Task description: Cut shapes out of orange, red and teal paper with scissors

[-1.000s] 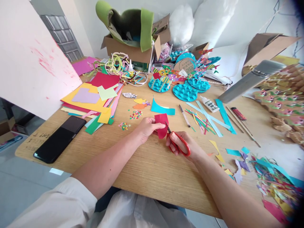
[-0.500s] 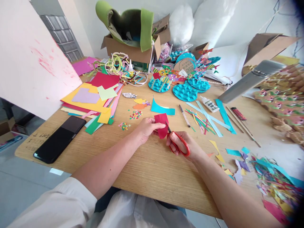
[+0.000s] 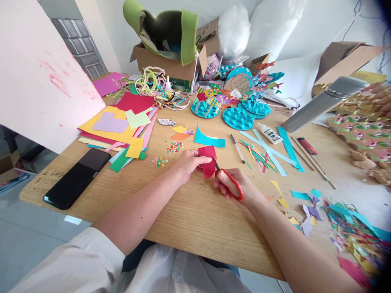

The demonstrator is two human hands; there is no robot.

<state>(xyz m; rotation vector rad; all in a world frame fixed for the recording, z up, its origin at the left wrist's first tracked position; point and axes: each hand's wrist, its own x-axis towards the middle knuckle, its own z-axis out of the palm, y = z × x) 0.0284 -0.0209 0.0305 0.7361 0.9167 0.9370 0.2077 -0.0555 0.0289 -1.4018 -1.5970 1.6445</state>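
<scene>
Over on the left, past the black phone [image 3: 76,179], I've got the left forearm angling forward, and the left hand [image 3: 188,166] is pinching a piece of red paper [image 3: 206,169] between thumb and fingers. Across on the right, the right hand [image 3: 245,186], forearm slanting inward, grips the red-handled scissors [image 3: 240,190] with the thumb through a loop. Against a second ago, I'm picking up hardly any shift; both hands sit almost where they did. The paper juts rightward from the left fingertips, scissor blades at its right side, though their gap looks too small to judge.
</scene>
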